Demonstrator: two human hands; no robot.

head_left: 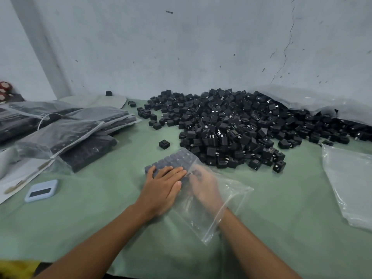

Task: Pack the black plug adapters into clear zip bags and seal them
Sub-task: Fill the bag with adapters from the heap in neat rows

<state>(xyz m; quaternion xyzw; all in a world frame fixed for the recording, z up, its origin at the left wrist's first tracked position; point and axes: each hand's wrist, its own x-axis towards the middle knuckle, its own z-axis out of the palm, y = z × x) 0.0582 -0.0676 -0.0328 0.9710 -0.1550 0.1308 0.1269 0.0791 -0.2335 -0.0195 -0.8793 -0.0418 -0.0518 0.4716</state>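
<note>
Green cloth [281,198] under cracked wall [201,47] — left hand [163,188] flat, fingers straight; right hand [205,184] inside bag [211,208], grip unclear.

Dim, flat, bluish light; soft shadows; edges bowed, slightly blurred.

Two bare forearms in shot, no sleeves, no watch or rings to be seen on the left hand [164,186] or the right hand [205,185], and a scrap of yellow cloth [16,268] shows down at the near left corner.
</note>
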